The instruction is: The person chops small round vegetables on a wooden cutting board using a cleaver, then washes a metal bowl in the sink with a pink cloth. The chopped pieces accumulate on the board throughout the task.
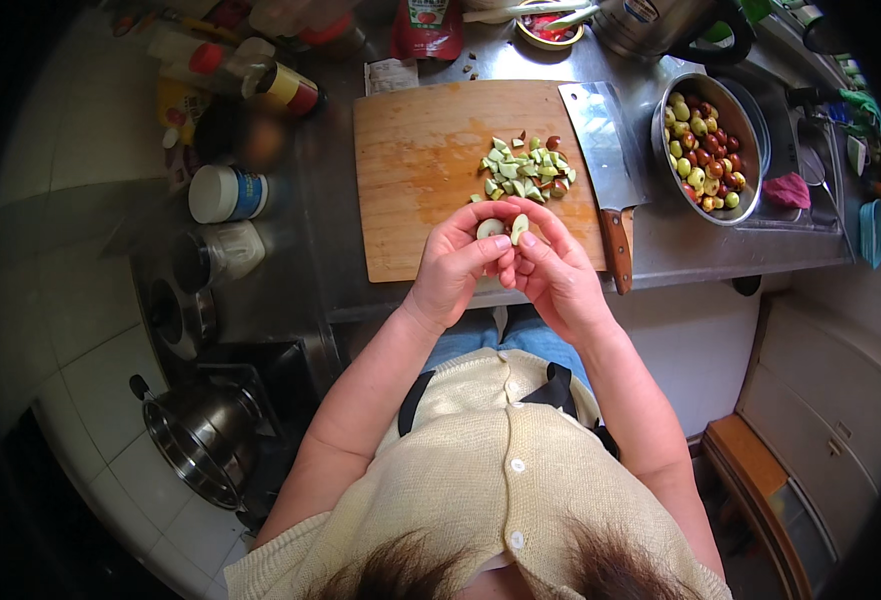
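My left hand (463, 251) holds a pale, round cut piece of jujube (490, 228) between thumb and fingers. In my right hand (553, 262) is another cut jujube piece (519, 229), pinched near its lower end. Both hands meet over the front edge of a wooden cutting board (418, 165). Chopped jujube pieces (523, 171) lie in a loose heap on the board, just beyond my fingers. A cleaver (605, 142) with a wooden handle rests along the board's right side. To its right, a metal bowl (666, 169) holds whole green and red jujubes (703, 150).
Bottles and jars, among them a white jar (215, 194), line the counter's left side. A steel pot (192, 442) stands at lower left. Behind the board are a red pouch (427, 34), a small bowl (550, 43) and a metal kettle (643, 30). A pink cloth (787, 191) lies by the sink.
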Demonstrator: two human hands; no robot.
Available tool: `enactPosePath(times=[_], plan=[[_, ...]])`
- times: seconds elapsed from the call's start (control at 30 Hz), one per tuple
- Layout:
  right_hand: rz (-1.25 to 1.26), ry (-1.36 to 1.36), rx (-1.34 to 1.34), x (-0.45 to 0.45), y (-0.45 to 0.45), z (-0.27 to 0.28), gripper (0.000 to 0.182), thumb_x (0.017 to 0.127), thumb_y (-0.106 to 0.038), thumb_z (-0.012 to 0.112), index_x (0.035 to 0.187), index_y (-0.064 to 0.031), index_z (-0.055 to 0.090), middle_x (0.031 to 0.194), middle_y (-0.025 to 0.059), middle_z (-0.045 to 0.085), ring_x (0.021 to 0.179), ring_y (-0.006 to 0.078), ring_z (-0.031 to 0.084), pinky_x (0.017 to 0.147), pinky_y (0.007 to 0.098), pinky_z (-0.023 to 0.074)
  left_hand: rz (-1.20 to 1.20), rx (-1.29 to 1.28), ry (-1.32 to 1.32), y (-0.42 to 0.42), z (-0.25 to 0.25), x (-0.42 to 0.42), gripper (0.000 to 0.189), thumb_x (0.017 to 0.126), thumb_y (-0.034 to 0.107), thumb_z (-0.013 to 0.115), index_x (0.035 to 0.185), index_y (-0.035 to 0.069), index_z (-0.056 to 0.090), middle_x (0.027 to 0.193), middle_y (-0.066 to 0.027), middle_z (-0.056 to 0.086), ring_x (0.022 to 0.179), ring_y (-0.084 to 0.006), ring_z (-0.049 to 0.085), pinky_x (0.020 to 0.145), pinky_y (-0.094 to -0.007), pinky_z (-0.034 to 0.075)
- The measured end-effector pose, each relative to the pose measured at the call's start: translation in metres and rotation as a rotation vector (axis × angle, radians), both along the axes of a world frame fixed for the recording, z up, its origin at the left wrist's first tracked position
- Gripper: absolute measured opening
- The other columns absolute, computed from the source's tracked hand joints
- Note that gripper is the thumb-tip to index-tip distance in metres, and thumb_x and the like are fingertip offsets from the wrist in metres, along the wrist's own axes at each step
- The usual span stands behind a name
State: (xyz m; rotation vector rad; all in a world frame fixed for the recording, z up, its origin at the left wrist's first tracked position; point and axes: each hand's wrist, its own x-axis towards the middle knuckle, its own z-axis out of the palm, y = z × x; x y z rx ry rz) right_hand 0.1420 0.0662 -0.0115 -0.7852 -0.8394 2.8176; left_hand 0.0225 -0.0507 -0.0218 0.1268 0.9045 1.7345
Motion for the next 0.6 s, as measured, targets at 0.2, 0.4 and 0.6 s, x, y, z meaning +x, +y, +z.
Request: enactPosePath(times=[0.2, 0.4, 0.6], plan=[[-0.107, -0.394, 0.825, 0.014, 0.016, -0.013, 0.035, 0.101, -0.02, 0.06, 0.133, -0.0062, 0.054, 0.071, 0.0024, 0.062, 0.063, 0.0124, 0.061, 0.054, 0.0281, 0.0487, 0.025, 0.057, -0.262, 0.0, -0.014, -0.003, 0.031, 0.095, 0.013, 0.057, 0.124, 0.001, 0.06, 0.1, -0.0118, 0.063, 0.08, -0.0161, 0.058, 0.063, -0.0264, 0.05], [0.184, -0.945, 1.894, 0.056, 0.061, -0.062, 0.057, 0.086, -0.018, 0.073, 0.137, -0.0121, 0.049, 0.116, 0.0172, 0.054, 0.1, 0.0371, 0.058, 0.091, 0.0441, 0.0505, 0.034, 0.084, -0.345, 0.001, -0.015, -0.002, 0.032, 0.099, 0.021, 0.058, 0.125, 0.003, 0.06, 0.107, -0.0138, 0.061, 0.081, -0.0179, 0.057, 0.062, -0.0261, 0.049], [0.043, -0.923, 1.447, 0.044, 0.078, -0.049, 0.044, 0.078, -0.004, 0.062, 0.12, -0.0104, 0.051, 0.1, 0.0179, 0.067, 0.094, 0.0384, 0.067, 0.083, 0.0485, 0.0525, 0.096, 0.084, -0.491, 0.001, -0.019, -0.002, 0.03, 0.099, 0.016, 0.06, 0.124, 0.001, 0.058, 0.112, -0.0169, 0.063, 0.091, -0.0212, 0.064, 0.078, -0.031, 0.06]])
